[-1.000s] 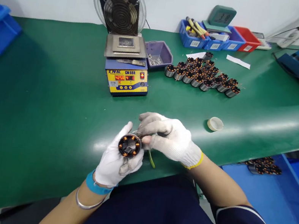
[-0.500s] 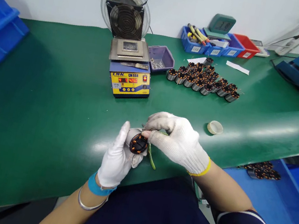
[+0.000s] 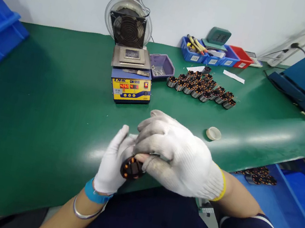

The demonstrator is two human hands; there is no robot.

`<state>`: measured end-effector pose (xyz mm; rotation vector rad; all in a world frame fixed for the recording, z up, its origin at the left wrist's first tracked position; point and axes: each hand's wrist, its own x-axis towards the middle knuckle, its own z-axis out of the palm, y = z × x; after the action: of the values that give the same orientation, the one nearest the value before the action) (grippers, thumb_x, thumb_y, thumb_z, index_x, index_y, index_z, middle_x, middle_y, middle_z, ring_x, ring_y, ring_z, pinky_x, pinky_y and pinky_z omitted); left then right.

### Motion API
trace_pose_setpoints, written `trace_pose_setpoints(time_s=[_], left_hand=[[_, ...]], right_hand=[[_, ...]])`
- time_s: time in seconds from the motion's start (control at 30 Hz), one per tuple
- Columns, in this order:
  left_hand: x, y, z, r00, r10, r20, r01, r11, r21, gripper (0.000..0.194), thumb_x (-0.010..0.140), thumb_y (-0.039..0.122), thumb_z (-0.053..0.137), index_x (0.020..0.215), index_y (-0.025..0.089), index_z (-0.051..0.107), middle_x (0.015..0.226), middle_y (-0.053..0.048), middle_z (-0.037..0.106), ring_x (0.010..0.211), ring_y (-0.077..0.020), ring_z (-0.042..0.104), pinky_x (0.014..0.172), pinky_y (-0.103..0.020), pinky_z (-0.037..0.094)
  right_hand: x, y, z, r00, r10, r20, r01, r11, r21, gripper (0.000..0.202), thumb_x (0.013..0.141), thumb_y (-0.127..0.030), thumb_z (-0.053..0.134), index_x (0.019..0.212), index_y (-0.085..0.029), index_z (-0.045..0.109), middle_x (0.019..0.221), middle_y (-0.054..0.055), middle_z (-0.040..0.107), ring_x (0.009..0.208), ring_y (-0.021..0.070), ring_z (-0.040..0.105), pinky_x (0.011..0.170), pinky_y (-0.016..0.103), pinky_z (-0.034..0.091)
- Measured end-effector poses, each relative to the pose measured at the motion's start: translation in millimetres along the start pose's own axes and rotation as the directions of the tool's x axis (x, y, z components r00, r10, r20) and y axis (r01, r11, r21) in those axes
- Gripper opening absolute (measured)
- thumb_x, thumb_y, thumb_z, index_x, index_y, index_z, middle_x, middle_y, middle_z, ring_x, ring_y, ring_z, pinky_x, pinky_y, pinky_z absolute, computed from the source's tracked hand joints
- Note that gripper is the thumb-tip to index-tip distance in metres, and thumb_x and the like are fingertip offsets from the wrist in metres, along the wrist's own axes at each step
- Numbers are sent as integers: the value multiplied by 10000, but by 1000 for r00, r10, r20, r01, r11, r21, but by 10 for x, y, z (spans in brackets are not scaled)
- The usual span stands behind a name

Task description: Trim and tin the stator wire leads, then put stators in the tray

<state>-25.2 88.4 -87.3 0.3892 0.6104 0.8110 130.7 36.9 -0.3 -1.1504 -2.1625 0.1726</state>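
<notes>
My left hand (image 3: 114, 162), in a white glove with a blue band at the wrist, is closed around a motor stator (image 3: 132, 168). The stator's black end with orange copper windings faces up toward me. Gloved as well, my right hand (image 3: 175, 153) reaches over the stator from the right. Its fingers are pinched together, and the bare thumb tip is at the stator's upper rim. Whatever lies between those fingers is hidden behind the glove. Much of the stator's metal side is covered by both hands.
Behind my hands stands a yellow-and-blue solder pot (image 3: 130, 91) under a fume extractor fan (image 3: 128, 30). A purple bin (image 3: 165, 65), a group of stators (image 3: 201, 85) and a tape roll (image 3: 213, 133) are to its right. More stators (image 3: 259, 176) lie in a blue crate (image 3: 268, 205) lower right.
My right hand has moved over the stator and covers more of it. The stator is lower and tilted more upward. The green strip seen beside it earlier is out of sight.
</notes>
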Motion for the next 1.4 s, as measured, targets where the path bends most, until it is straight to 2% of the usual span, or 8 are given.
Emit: trace_pose_setpoints(time_s=[0.13, 0.3, 0.57, 0.7, 0.8, 1.03, 1.3, 1.4], left_hand=[[-93, 8, -11, 984, -109, 144, 100, 992, 71, 72, 820, 263, 761, 858, 217, 720, 714, -17, 688, 670, -198, 705, 559, -281, 585], [-59, 142, 37, 986, 166, 31, -161, 978, -131, 411, 876, 189, 675, 514, 197, 481, 752, -27, 699, 842, -173, 733, 808, -275, 629], [-116, 15, 74, 980, -38, 193, 18, 994, 106, 129, 824, 302, 803, 844, 214, 712, 781, -7, 720, 806, -228, 761, 652, -298, 630], [-126, -28, 35, 959, 55, 277, -107, 979, 176, 281, 756, 360, 884, 945, 185, 770, 837, -35, 753, 618, -174, 715, 550, -254, 602], [-79, -28, -20, 939, -69, 336, -22, 966, 258, 472, 826, 555, 787, 1048, 139, 767, 863, -105, 772, 434, -161, 640, 368, -242, 505], [-23, -104, -143, 893, -283, 350, 124, 903, 412, 547, 815, 675, 740, 897, 133, 743, 513, -16, 614, 252, -125, 477, 251, -183, 316], [-4, -119, -7, 977, 163, 139, -212, 842, 496, 251, 841, 285, 797, 645, 179, 681, 499, -5, 607, 413, -104, 551, 442, -171, 431], [-74, -16, 10, 979, -45, 201, -89, 787, 610, 352, 843, 269, 765, 534, 184, 619, 441, -29, 589, 332, -118, 486, 360, -201, 357]], right_hand=[[-5, -11, 4, 1000, 1, -6, -2, 995, -95, 116, 953, -185, 622, 890, -177, 720, 984, 56, 742, 1062, 225, 676, 1117, 465, 446], [-18, -59, 8, 998, -41, -45, 33, 986, -163, 119, 959, -198, 611, 896, -190, 711, 1024, 61, 738, 1098, 234, 660, 1161, 495, 407], [-66, -65, -21, 999, -20, -25, 17, 995, -100, 78, 942, -183, 629, 892, -191, 687, 1005, 58, 725, 1136, 235, 655, 1203, 535, 379], [-211, -13, -34, 965, 48, -258, -28, 996, 80, 104, 962, -189, 611, 885, -203, 679, 931, 58, 709, 1076, 232, 685, 1154, 520, 466], [-356, 80, -99, 825, 210, -525, -81, 963, 258, 149, 987, -244, 607, 861, -224, 684, 894, 55, 687, 1042, 239, 691, 1101, 508, 527], [-573, 385, 68, 967, 142, 209, -192, 952, 240, 657, 884, -257, 697, 1501, -178, 485, 1469, 139, 593, 1354, 257, 595, 1111, 396, 530], [-723, 359, 277, 1000, -21, 17, 22, 995, -95, 485, 990, -215, 557, 1463, -137, 480, 1364, 183, 648, 1337, 268, 603, 1090, 450, 553], [-759, 405, 200, 999, -29, -21, 23, 972, -233, 490, 964, -212, 580, 1436, -107, 503, 1334, 199, 651, 1292, 302, 623, 1030, 456, 589]])
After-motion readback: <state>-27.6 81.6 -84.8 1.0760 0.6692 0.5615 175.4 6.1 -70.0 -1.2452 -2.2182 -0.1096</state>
